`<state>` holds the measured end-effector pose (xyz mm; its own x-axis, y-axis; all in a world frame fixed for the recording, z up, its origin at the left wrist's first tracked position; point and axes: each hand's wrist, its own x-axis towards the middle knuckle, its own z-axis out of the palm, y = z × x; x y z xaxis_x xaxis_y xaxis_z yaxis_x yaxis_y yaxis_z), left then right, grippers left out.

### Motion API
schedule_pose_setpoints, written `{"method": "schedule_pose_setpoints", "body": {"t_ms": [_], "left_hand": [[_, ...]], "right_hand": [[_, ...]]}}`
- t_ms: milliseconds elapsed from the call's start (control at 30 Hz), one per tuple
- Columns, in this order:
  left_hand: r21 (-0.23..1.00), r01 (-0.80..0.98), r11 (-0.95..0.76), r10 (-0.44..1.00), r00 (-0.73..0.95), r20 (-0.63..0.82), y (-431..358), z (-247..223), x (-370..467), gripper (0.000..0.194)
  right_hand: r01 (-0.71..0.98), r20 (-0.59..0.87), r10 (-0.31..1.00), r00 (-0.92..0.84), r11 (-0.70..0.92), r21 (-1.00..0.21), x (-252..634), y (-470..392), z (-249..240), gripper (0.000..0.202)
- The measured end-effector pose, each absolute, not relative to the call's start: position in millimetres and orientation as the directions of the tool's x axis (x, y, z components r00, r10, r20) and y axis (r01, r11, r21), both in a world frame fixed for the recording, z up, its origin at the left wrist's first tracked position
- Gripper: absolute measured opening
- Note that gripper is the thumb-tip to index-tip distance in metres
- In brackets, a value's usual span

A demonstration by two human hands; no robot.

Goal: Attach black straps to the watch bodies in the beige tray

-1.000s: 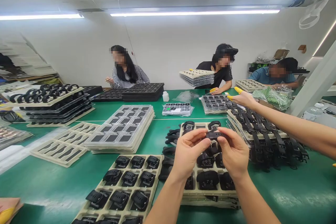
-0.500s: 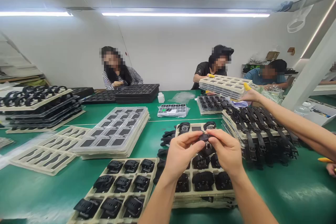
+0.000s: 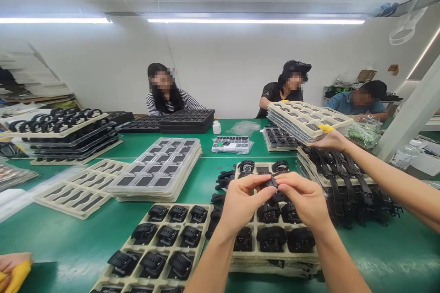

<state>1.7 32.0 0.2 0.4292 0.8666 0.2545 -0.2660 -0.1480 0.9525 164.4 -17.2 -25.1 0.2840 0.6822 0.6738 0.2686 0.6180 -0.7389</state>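
My left hand (image 3: 244,201) and my right hand (image 3: 304,198) meet in front of me, closed on a black smartwatch (image 3: 269,183). Fingertips and thumbs pinch it from both sides, covering much of it. Below them stands a stack of beige trays (image 3: 275,263), its top compartments filled with black watches (image 3: 271,238). My forearms hide part of that tray. Beside my left forearm lies another beige tray (image 3: 164,249) of watches with looped black straps.
Near my right hand, black straps (image 3: 338,169) hang over a tray stack. Above, a co-worker's hand (image 3: 330,139) in yellow finger covers grips a tray stack (image 3: 305,116). A gloved hand (image 3: 15,270) shows at lower left. Clear-lidded trays (image 3: 161,165) stand left of centre.
The view has swung a little to the left. Both hands keep their pinch on the watch. Another person's yellow-covered hand has come into view at lower left; one at the right edge is gone.
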Motion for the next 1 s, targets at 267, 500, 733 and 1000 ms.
{"method": "schedule_pose_setpoints", "body": {"t_ms": [267,500,733,1000], "left_hand": [[0.954,-0.196,-0.228,0.868,0.403,0.290,26,-4,8,0.024],[0.946,-0.232,-0.228,0.863,0.401,0.306,31,-5,12,0.031],[0.830,-0.165,-0.533,0.677,0.504,0.536,39,-13,6,0.019],[0.313,0.096,-0.945,0.314,0.537,0.783,36,-18,3,0.029]], "right_hand": [[0.350,0.681,0.672,0.290,0.588,-0.729,168,-20,-26,0.012],[0.369,0.620,0.748,0.234,0.522,-0.769,162,-17,-23,0.030],[0.021,0.389,0.901,0.191,0.392,-0.920,167,-22,-18,0.014],[0.006,0.267,0.919,0.290,0.277,-0.961,166,-28,-9,0.018]]}}
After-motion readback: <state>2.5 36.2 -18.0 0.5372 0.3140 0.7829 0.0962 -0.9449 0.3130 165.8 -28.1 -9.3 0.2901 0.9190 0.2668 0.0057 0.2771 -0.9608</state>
